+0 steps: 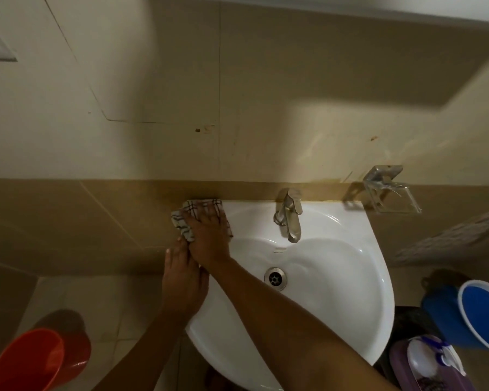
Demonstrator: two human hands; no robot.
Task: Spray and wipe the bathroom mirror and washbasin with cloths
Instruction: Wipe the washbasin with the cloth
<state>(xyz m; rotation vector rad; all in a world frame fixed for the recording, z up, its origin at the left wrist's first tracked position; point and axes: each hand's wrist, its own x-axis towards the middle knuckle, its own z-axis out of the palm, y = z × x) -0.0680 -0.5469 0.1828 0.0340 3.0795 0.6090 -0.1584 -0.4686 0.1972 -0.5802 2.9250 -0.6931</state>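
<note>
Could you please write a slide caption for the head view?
Right hand presses a checked cloth on the washbasin rim; left hand rests beside it.

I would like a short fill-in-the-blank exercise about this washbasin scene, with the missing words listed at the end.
1. The right hand presses a checked cloth on the washbasin's back-left ____.
2. The left hand rests on the basin's left ____.
3. The metal tap stands behind the ____ in the bowl.
4. On the floor at the left stands an ____ bucket.

Missing words: corner; rim; drain; orange
</note>
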